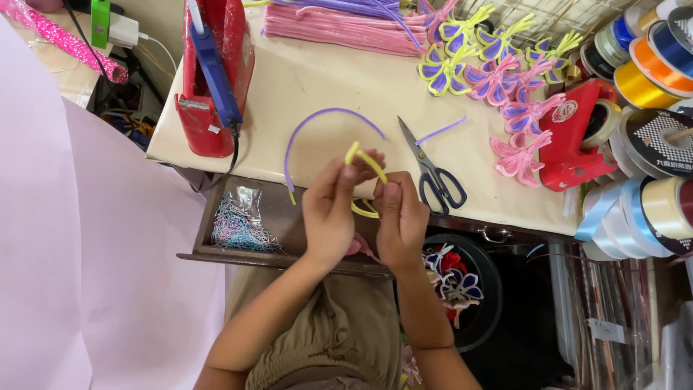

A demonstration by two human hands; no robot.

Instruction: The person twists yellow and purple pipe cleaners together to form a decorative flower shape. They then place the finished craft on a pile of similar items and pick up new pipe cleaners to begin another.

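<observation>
Cream table point(325, 79), yellow pipe cleaner point(369, 162) between both hands

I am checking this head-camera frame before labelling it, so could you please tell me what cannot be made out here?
- Head view: the yellow pipe cleaner runs behind the fingers of the left hand and right hand, so its full shape is hidden.
- A pink piece under the left hand is mostly covered.
- The ribbon spools are cut off by the right edge.
- The open drawer: its tangled threads are too fine to separate.
</observation>
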